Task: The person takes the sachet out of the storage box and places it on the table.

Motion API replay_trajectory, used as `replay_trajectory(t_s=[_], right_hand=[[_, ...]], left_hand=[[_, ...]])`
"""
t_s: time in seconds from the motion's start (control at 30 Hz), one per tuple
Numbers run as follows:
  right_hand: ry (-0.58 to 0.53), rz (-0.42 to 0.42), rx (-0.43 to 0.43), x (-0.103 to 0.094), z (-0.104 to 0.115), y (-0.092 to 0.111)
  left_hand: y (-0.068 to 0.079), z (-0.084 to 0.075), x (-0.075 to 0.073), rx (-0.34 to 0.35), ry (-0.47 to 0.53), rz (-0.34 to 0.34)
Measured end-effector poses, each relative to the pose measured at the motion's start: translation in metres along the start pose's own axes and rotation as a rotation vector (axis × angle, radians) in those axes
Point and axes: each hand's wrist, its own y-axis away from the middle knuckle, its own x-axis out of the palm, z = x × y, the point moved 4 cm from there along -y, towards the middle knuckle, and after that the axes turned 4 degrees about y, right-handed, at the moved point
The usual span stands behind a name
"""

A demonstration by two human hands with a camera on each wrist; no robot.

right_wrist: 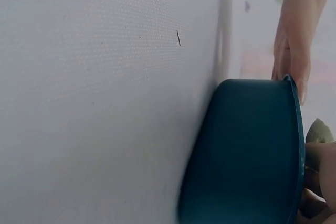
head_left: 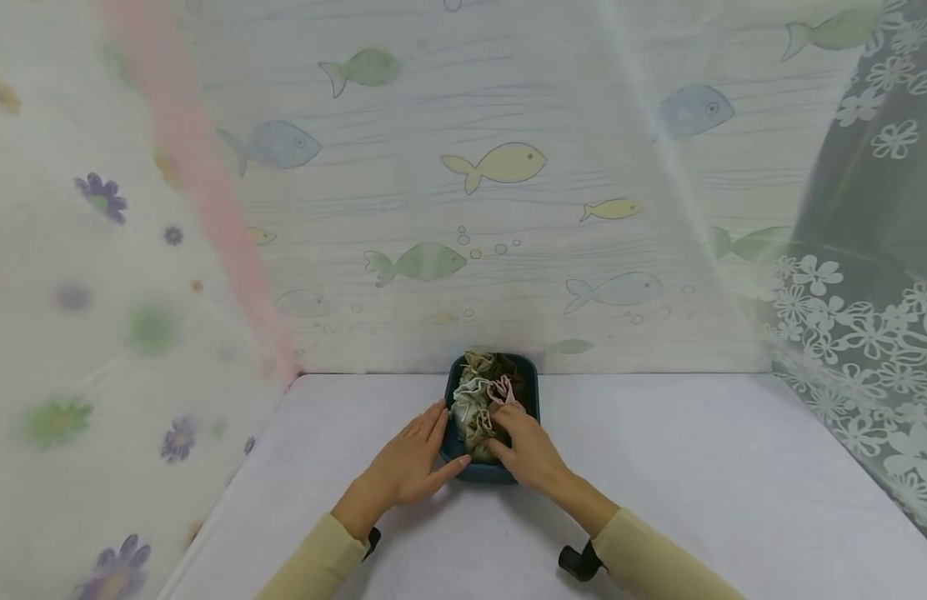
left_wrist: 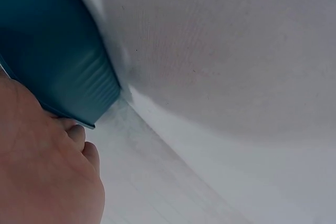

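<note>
A dark teal plastic bin [head_left: 488, 475] on the white table holds several small drawstring pouches in green, white and pink cloth. My left hand [head_left: 411, 458] lies against its left side, fingers extended along the rim and the thumb reaching over the near left corner. In the left wrist view, the fingertips [left_wrist: 90, 153] show just past the rim. My right hand [head_left: 529, 448] reaches over the right rim, its thumb and fingers bent around a green pouch [head_left: 478, 429]. Beside that, a white pouch [head_left: 469, 400] and a pink pouch [head_left: 503, 387] show their gathered tops.
The white tabletop [head_left: 696, 467] spreads to both sides of the bin. Behind it hangs a pale curtain [head_left: 508, 217] printed with fish. A flowered curtain [head_left: 118, 333] borders the left, a lace one [head_left: 884, 400] the right. Black wrist mounts [head_left: 579, 563] sit under the sleeves.
</note>
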Motion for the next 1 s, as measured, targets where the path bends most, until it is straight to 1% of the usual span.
replay_trajectory(t_s=[0.2, 0.43, 0.57, 0.8, 1.0], right_hand=[[-0.072, -0.015, -0.012, -0.011, 0.002, 0.001], [-0.104, -0.024, -0.052, -0.03, 0.006, 0.001], [-0.146, -0.031, -0.071, -0.042, 0.006, 0.001], [-0.137, -0.048, -0.094, -0.063, 0.008, 0.002], [-0.132, -0.063, -0.121, -0.075, 0.008, 0.005]], left_hand=[[-0.001, 0.0, -0.001, -0.014, -0.052, 0.008], [-0.003, -0.002, -0.004, 0.002, -0.03, -0.014], [-0.002, -0.002, -0.003, -0.003, -0.038, -0.003], [0.001, -0.003, -0.003, -0.002, -0.036, -0.007], [0.001, -0.002, -0.001, -0.009, -0.025, 0.003]])
